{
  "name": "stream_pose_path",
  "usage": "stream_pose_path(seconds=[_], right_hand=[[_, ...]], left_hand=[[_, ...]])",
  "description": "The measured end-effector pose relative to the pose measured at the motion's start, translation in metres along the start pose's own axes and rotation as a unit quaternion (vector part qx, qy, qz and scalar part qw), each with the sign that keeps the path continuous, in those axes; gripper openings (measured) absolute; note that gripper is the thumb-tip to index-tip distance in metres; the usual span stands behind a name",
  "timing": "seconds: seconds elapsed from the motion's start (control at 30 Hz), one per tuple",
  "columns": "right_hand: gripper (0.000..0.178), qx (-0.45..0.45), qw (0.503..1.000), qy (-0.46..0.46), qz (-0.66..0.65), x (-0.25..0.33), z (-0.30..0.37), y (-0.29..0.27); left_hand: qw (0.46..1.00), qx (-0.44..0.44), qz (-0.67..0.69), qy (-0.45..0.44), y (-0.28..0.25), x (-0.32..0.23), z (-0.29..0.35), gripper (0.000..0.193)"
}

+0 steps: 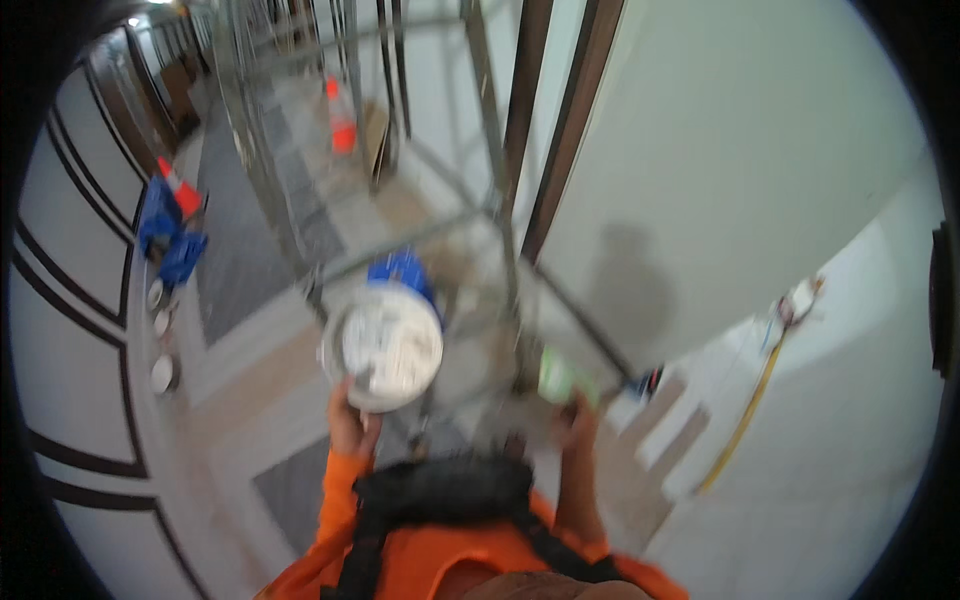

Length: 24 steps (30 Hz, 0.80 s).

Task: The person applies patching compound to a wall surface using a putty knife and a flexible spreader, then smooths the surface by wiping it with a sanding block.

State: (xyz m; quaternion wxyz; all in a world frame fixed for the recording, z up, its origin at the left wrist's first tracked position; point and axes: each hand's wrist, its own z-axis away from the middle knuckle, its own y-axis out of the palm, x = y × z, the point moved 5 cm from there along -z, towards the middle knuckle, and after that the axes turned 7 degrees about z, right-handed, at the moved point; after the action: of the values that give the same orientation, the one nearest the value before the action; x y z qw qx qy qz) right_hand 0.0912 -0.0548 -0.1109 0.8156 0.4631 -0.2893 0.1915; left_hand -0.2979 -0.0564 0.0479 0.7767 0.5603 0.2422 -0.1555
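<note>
My left hand (352, 422) grips the near rim of a round white tub (425, 390), its thumb on the edge. White and grey patches show within the tub's rim, perhaps a paste. Just beyond the tub shows a bright blue object (398, 268), partly hidden by it. In my right hand (577, 422) is a pale green, flat-looking thing (560, 378), too smeared by motion to name. The right fingers are closed around its near end, a little way to the right of the tub.
A metal scaffold frame (482, 90) rises ahead. Orange cones (341, 118) (180, 188), a blue plastic sheet (165, 232) and small white pots (165, 374) are on the corridor floor. Along the right wall hang a yellow strip (745, 425) and a wrapped bundle (798, 302).
</note>
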Motion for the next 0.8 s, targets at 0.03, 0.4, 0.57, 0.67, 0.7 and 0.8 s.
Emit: stream_pose_path(seconds=[0.03, 0.4, 0.57, 0.67, 0.7, 0.8], right_hand=[[0.006, 0.019, 0.998, 0.042, -0.034, 0.006, 0.012, 0.024], [0.014, -0.074, 0.997, -0.005, -0.018, 0.025, 0.007, 0.037], [0.016, -0.109, 0.993, -0.038, -0.016, 0.013, 0.032, 0.041], [0.017, -0.085, 0.994, -0.068, -0.018, 0.019, 0.014, 0.061], [0.016, -0.072, 0.994, -0.08, -0.021, 0.021, 0.003, 0.071], [0.016, 0.003, 0.989, -0.151, 0.01, 0.05, -0.057, 0.112]], left_hand=[[0.998, -0.053, 0.006, 0.015, 0.002, -0.013, 0.013, 0.051], [0.996, -0.087, 0.006, 0.027, -0.024, -0.068, 0.014, 0.035], [1.0, 0.005, 0.004, 0.019, -0.01, -0.066, 0.004, 0.034], [0.999, 0.044, -0.016, -0.004, 0.027, -0.062, -0.012, 0.034], [0.998, 0.05, -0.025, -0.016, 0.045, -0.061, -0.019, 0.035], [0.994, 0.091, -0.019, -0.051, 0.103, -0.051, -0.057, 0.039]])
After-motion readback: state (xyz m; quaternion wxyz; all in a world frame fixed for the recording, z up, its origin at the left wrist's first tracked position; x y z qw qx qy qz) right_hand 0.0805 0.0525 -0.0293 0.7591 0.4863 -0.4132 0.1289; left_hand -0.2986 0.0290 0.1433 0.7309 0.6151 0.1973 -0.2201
